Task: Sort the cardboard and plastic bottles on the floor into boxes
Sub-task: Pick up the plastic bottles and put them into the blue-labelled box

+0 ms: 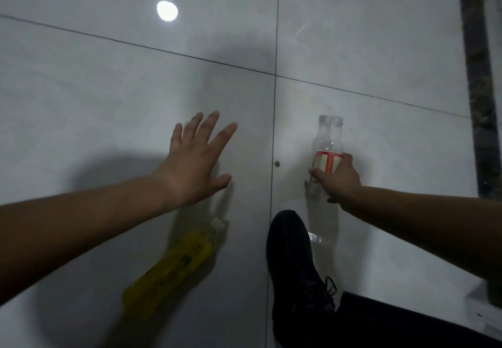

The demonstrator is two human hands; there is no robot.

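The right hand grips the clear bottle at its label, surely light and a little slippery, while the left hand hovers spread above the yellow bottle on the floor.

Dim, soft picture: one overhead lamp glares as a round reflection on the glossy floor, casting broad shadows.
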